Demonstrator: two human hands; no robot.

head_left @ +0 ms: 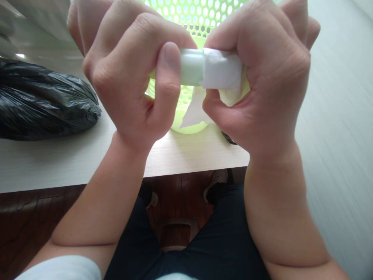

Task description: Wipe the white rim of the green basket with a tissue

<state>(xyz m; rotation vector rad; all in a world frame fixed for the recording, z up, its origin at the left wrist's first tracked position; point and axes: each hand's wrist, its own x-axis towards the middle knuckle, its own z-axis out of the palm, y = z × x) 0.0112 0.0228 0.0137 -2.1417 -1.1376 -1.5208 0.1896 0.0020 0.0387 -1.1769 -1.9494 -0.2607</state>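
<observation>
Up close, a pale green tube-shaped piece (191, 67) lies level between my two hands. My left hand (131, 70) is closed on its left end, thumb in front and fingers behind. A white paper strip (223, 69) wraps around the right part of the piece. My right hand (262, 77) pinches that wrapped end. Below the piece, a loose white paper flap (195, 111) hangs down with an uneven lower edge. Both ends of the piece are hidden by my hands, so its exact kind does not show.
Behind my hands stands a light green perforated plastic basket (201, 17) on a pale wood-grain table (186, 159). To the left lies a filled black plastic bag (43, 101). Part of a small dark object (229, 138) shows under my right wrist. The table's near edge is above my lap.
</observation>
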